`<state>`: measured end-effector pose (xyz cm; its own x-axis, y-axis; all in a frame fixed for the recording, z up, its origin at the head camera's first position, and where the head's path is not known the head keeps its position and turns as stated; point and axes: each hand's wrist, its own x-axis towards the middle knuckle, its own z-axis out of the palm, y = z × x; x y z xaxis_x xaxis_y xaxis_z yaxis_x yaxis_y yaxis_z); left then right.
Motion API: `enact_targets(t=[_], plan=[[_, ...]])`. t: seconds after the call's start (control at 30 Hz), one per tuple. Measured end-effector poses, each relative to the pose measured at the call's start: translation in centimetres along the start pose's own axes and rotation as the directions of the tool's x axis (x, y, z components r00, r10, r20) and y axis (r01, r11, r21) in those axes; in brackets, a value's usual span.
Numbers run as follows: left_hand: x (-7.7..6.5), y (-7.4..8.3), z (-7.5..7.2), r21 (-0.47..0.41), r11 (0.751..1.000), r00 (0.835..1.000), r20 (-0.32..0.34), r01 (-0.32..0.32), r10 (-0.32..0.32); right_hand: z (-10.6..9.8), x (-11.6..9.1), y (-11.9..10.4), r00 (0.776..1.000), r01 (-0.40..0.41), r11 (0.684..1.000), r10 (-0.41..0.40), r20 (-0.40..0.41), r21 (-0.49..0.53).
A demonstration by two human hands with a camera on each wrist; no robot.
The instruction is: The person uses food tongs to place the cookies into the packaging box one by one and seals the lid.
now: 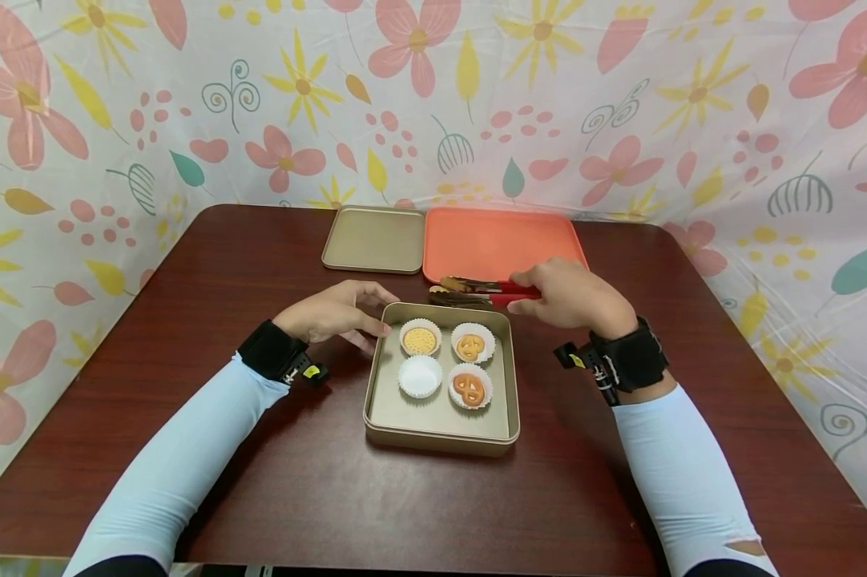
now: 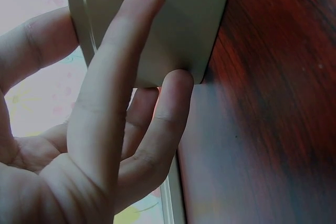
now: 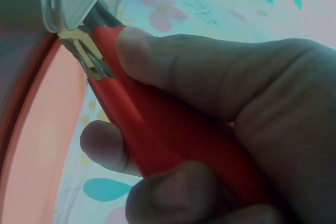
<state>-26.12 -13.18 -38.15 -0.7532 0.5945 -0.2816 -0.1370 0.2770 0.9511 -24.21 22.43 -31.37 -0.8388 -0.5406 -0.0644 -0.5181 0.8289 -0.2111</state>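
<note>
My left hand [image 1: 336, 312] holds the far left corner of a gold square tin [image 1: 441, 421], one digit against its side wall in the left wrist view. Inside stand several white paper cups: one holds a round yellow cracker [image 1: 420, 341], two hold brown pretzels [image 1: 469, 347], and the near left cup [image 1: 420, 377] shows a bare white inside. Beyond the tin's far rim, my right hand [image 1: 574, 295] grips red-handled metal tongs [image 1: 502, 298], pointing left. A small tan piece [image 1: 437, 290] shows at the tongs' tips; I cannot tell whether they pinch it.
Behind the tin, an orange tray [image 1: 502, 240] lies by the table's far edge, with a smaller gold tray [image 1: 376, 239] against its left side. The dark wooden table [image 1: 433, 513] spreads around them. A flower-printed cloth [image 1: 433, 104] hangs behind.
</note>
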Motion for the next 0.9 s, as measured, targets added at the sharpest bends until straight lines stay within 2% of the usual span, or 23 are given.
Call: enact_targets(t=[0.33, 0.5, 0.77, 0.9], plan=[[-0.11, -0.11, -0.01, -0.001, 1.0, 1.0, -0.002, 0.005, -0.005, 0.21, 0.24, 0.18, 0.999, -0.004, 0.998, 0.002, -0.036, -0.059], [-0.06, -0.09, -0.04, -0.003, 1.0, 1.0, -0.001, -0.001, 0.001, 0.41, 0.42, 0.52, 0.998, -0.023, 0.999, 0.021, -0.053, -0.046], [0.03, -0.18, 0.0, -0.014, 1.0, 1.0, 0.001, 0.002, -0.002, 0.52, 0.54, 0.83, 0.998, 0.038, 0.999, -0.038, -0.059, -0.014], [0.0, -0.06, -0.03, -0.003, 1.0, 1.0, 0.002, 0.005, -0.005, 0.24, 0.34, 0.64, 0.998, 0.015, 1.0, -0.014, -0.063, 0.006]])
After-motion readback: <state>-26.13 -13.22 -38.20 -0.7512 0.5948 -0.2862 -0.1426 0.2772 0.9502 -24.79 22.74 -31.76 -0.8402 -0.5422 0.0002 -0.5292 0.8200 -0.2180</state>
